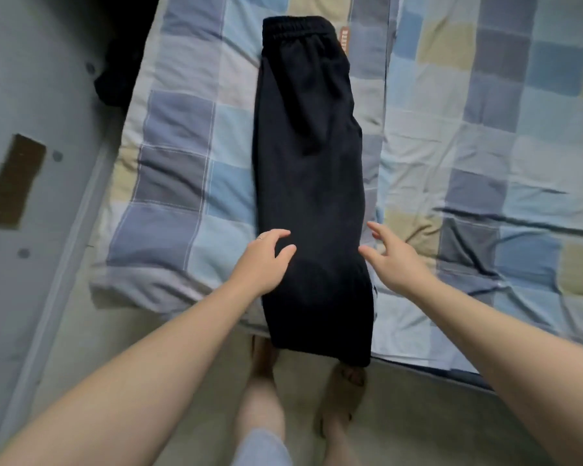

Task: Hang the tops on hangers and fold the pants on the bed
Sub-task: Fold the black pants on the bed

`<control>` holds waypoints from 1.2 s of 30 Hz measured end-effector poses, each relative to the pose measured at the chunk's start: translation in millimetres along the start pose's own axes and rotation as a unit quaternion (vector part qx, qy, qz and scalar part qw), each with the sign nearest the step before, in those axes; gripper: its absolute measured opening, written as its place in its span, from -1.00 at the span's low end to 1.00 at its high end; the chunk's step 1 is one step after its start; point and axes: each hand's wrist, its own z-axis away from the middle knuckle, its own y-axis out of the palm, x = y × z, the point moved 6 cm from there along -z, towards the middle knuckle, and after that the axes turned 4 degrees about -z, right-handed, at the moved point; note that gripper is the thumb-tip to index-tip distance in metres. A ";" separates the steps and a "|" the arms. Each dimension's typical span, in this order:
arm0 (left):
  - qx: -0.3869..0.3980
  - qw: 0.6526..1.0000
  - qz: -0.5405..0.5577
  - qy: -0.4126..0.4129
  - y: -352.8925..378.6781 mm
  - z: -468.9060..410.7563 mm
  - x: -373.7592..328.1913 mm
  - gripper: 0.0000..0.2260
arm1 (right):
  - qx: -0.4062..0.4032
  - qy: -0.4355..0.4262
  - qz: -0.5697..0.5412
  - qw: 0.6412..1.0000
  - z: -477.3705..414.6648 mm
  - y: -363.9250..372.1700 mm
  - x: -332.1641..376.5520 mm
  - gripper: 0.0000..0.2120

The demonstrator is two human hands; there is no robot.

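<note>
Black pants point(308, 156) lie lengthwise on the bed point(468, 146), one leg folded over the other, the elastic waistband at the far end and the cuffs hanging over the near edge. My left hand point(265, 260) hovers at the left side of the lower legs, fingers loosely curved and holding nothing. My right hand point(392, 257) is at the right side of the pants, fingers spread and empty. Whether either hand touches the cloth is unclear.
A checked blue, grey and yellow cover lies on the bed, with a folded checked quilt point(179, 183) to the left of the pants. A dark garment point(115, 79) sits at the bed's far left edge. My bare feet point(303, 381) stand on the floor.
</note>
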 end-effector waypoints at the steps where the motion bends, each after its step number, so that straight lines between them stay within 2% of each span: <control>1: -0.002 1.000 0.015 -0.015 13.1 18.1 3.9 -0.64 | 0.006 0.005 -0.011 1.000 15.3 5.5 -11.6 -0.42; 9: -0.013 0.978 0.139 -0.157 110.0 112.1 63.4 -0.65 | 0.014 0.082 -0.124 0.989 96.7 54.8 -113.9 -0.48; 15: -0.023 0.960 0.126 -0.250 162.5 121.0 145.3 -0.38 | -0.001 0.146 -0.188 0.971 89.5 118.1 -174.6 -0.38; 18: -0.049 0.959 0.150 -0.236 168.8 111.2 159.9 -0.26 | -0.005 0.132 -0.260 0.957 74.3 137.5 -178.3 -0.40; 21: -0.035 0.966 0.180 -0.182 174.8 94.4 153.6 -0.40 | -0.005 0.132 -0.297 0.946 56.7 149.2 -178.7 -0.46; 25: -0.030 0.955 0.243 -0.166 176.6 78.9 142.0 -0.50 | 0.009 0.159 -0.310 0.937 46.5 155.7 -182.9 -0.56; 28: 0.012 0.948 0.265 -0.175 180.6 83.0 138.0 -0.48 | 0.039 0.187 -0.319 0.928 61.2 157.8 -185.6 -0.66; 31: 0.070 0.940 0.265 -0.201 183.1 106.0 140.0 -0.49 | 0.080 0.209 -0.295 0.929 91.9 161.3 -186.7 -0.62; 36: 0.142 0.930 0.258 -0.218 164.6 161.3 140.3 -0.61 | 0.104 0.231 -0.291 0.922 149.8 162.3 -178.1 -0.59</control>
